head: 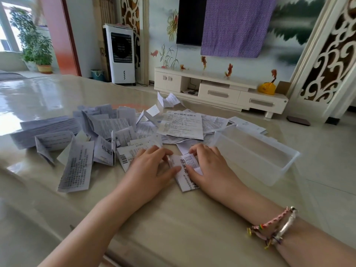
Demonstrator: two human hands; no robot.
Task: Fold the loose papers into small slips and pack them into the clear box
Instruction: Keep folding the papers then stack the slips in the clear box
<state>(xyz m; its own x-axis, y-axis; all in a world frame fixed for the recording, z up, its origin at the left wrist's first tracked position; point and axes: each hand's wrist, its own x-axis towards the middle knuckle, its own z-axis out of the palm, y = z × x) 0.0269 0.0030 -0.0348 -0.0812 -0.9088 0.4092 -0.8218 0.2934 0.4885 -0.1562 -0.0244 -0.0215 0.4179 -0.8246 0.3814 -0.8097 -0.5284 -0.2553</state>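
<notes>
- Right, the glossy desk point(173, 218) fills the frame, and the clear box point(254, 151) sits on it just right of the hands, open-topped and looking empty (nothing visible through its walls).
- Behind the hands sprawls the heap of loose papers point(107, 132), some flat, some already creased, with one big printed leaflet point(183, 124) lying on top near the box.
- Left hand point(152, 166) presses down on the folded paper point(187, 170), fingers point(173, 169) laid fairly straight across its left edge.
- Right hand point(210, 166) covers the paper's right side, fingertips curled onto the far edge and thumb pinning the near fold; so both hands are bearing on the one slip, which lies on the desk between them.
- Risk, as I read it: the surface looks slick, so the slip could slide or spring open when pressure lifts.
- Also, the heap crowds the box's far side, and a careless sweep could drag unfolded sheets in.
- On the right wrist, bracelets point(273, 228) dangle (they could snag a paper).
</notes>
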